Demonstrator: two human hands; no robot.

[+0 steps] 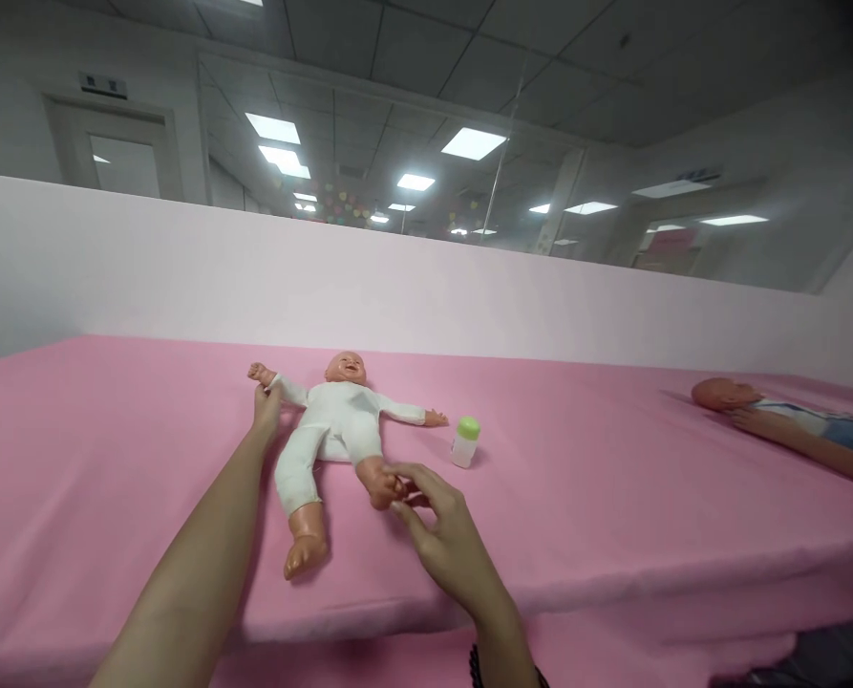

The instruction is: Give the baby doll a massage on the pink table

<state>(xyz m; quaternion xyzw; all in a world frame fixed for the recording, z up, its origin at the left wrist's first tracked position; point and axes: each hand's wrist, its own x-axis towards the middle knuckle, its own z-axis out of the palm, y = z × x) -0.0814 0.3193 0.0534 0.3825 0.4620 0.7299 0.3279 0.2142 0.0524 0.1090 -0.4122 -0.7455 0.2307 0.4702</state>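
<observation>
A baby doll [332, 430] in a white sleepsuit lies on its back on a pink cloth [103, 459], its bare vinyl head at the far side. My left hand [266, 409] grips the sleeve end at the doll's wrist, on the left of the picture. My right hand [433, 526] closes around the doll's raised bare foot [379, 483], with fingers and thumb at the toes. A small baby bottle [465, 449] with a green cap stands upright beside the doll's other hand, out of reach of both my hands' fingers.
Farther right on the cloth lies a second doll [719, 394] in a striped top and blue trousers, with a person's forearm [805, 441] across it from the right edge. A low white partition [182, 277] runs behind the table. The cloth hangs over the near edge.
</observation>
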